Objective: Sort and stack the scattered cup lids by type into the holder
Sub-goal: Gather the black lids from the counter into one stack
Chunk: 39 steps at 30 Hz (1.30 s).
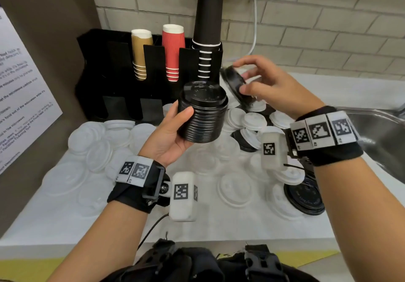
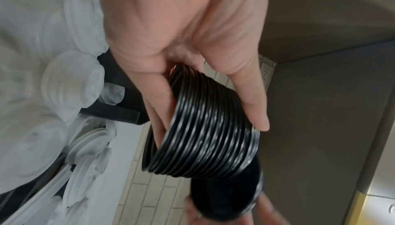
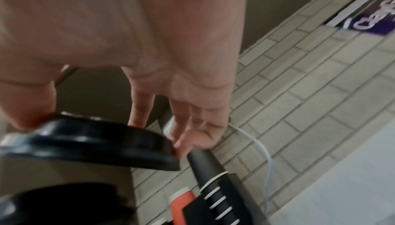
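My left hand [image 1: 173, 128] grips a tall stack of black lids [image 1: 202, 112] above the counter; the left wrist view shows the stack of black lids [image 2: 205, 132] between thumb and fingers. My right hand [image 1: 258, 82] pinches a single black lid [image 1: 235, 84], tilted on edge, just right of the stack's top. In the right wrist view this black lid [image 3: 89, 142] sits between thumb and fingertips. The black holder [image 1: 122, 71] stands at the back with cup stacks in its upper slots. White lids [image 1: 100, 141] and clear lids lie scattered on the white counter.
Brown [image 1: 141, 51], red [image 1: 173, 49] and tall black cup stacks [image 1: 208, 27] stand in the holder. More black lids [image 1: 304, 196] lie at the right among white ones. A steel sink [image 1: 377, 137] is at the far right. A brick wall with a white cable [image 1: 255, 18] is behind.
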Available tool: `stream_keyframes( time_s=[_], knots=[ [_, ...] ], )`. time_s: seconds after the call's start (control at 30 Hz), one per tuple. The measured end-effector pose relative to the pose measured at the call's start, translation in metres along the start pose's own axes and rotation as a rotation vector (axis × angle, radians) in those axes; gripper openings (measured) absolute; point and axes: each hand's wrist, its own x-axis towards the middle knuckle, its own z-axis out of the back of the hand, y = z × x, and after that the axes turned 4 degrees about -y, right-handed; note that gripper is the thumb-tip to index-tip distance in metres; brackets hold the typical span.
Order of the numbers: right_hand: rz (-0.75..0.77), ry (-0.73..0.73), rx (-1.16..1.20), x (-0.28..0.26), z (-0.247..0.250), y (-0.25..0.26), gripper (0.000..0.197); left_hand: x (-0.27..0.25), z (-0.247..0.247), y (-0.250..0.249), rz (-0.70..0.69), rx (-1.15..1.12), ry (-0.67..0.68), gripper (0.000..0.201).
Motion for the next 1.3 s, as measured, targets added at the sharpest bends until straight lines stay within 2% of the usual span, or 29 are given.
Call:
stream_keyframes(
  time_s=[0.17,0.37,0.6,0.77,0.97,1.0,1.07,1.13,1.23,1.3],
  knots=[
    [0.095,0.068,-0.098,0.008,-0.016,0.016,0.030,-0.001,-0.006,0.008,0.033,0.056,0.028,0.044],
    [0.113,0.165,-0.200,0.011,-0.021,0.021,0.035,0.000,-0.015,0.013,0.053,0.049,0.012,0.049],
    [0.158,0.140,-0.211,0.005,-0.017,0.015,0.040,0.001,-0.018,0.019,0.040,0.002,0.005,0.054],
    [0.144,0.132,-0.210,0.003,-0.014,0.011,0.036,0.004,-0.022,0.021,0.041,0.001,0.004,0.044],
    [0.157,0.121,-0.233,-0.008,-0.006,0.009,0.043,0.006,-0.022,0.024,0.034,0.012,0.011,0.052],
    [0.131,0.085,-0.231,-0.011,-0.001,0.008,0.044,0.007,-0.022,0.024,0.030,0.005,0.003,0.055],
    [0.045,-0.016,-0.234,-0.019,0.014,0.002,0.035,0.009,-0.020,0.024,0.015,-0.021,-0.010,0.058],
    [-0.066,-0.010,-0.326,-0.031,0.030,-0.007,0.024,0.012,-0.019,0.023,-0.004,-0.040,-0.015,0.054],
    [-0.342,0.357,-0.763,-0.052,0.044,-0.031,0.034,0.017,-0.017,0.024,-0.018,-0.039,-0.008,0.045],
    [-0.499,0.523,-0.957,-0.069,0.044,-0.048,0.050,0.019,-0.019,0.026,-0.020,-0.033,0.001,0.043]
  ],
)
